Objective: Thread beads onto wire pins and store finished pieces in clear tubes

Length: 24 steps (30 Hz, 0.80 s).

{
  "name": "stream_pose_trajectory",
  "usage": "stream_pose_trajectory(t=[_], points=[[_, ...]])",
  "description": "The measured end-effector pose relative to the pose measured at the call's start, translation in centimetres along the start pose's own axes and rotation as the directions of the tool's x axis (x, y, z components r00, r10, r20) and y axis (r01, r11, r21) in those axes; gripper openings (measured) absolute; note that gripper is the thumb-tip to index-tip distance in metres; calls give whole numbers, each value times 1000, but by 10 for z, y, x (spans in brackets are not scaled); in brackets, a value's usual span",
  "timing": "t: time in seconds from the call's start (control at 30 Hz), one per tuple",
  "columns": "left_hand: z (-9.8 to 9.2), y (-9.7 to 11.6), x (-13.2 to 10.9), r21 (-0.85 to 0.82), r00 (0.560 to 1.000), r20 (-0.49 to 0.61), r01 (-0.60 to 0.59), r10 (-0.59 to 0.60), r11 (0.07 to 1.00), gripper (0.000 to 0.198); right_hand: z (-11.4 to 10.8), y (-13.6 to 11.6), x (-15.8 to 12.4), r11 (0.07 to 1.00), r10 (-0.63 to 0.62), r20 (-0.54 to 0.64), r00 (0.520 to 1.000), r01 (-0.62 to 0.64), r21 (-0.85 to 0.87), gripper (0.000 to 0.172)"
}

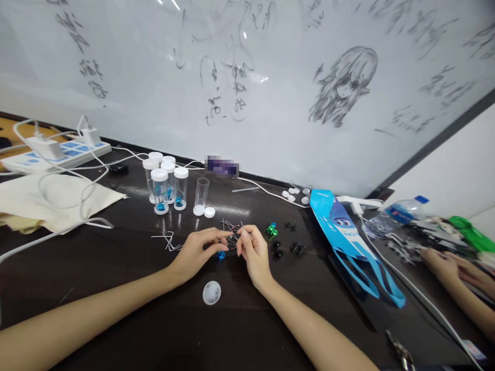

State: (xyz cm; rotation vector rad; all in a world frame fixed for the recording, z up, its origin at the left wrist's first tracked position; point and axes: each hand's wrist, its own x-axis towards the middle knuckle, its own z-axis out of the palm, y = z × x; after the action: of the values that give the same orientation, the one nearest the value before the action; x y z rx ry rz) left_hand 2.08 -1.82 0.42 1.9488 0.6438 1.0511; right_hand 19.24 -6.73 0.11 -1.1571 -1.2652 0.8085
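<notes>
My left hand (196,252) hovers over the table with thumb and fingers apart, and I see nothing between them. Just below its fingertips lies a small shiny blue metal part (220,255). Thumb and fingers of my right hand (253,253) are pinched together; a thin pin-like tip shows above them, but what it belongs to is too small to make out. Between both hands is a loose pile of thin metal pieces (229,225), partly hidden by the fingers. L-shaped hex keys (169,240) lie left of my left hand. A small round whitish dish (211,292) sits nearer me.
Several capped clear tubes (159,191) stand at the back left, beside an uncapped tube (201,193) and a white cap (209,212). Green parts (271,231) and black parts (297,248) lie right, before a blue bag (332,216). Another person's hands (443,264) are far right.
</notes>
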Motion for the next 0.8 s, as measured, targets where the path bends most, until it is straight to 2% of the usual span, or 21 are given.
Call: stream_pose_trajectory(t=[0.23,0.43,0.67,0.8], points=[[1,-1,-1,5,999,-32,12,-12,1000,17,2,2,4,999,39,157,987,-38,-10,24],[1,0,-2,40,996,-84,6,-3,999,16,1,4,5,999,34,185,982,-32,-15,24],[0,3,-1,3,1000,-25,14,-13,1000,20,1,4,7,998,46,248,968,-55,32,25],[0,3,0,-5,999,18,-29,29,1000,24,-1,6,9,994,68,267,961,-88,63,30]])
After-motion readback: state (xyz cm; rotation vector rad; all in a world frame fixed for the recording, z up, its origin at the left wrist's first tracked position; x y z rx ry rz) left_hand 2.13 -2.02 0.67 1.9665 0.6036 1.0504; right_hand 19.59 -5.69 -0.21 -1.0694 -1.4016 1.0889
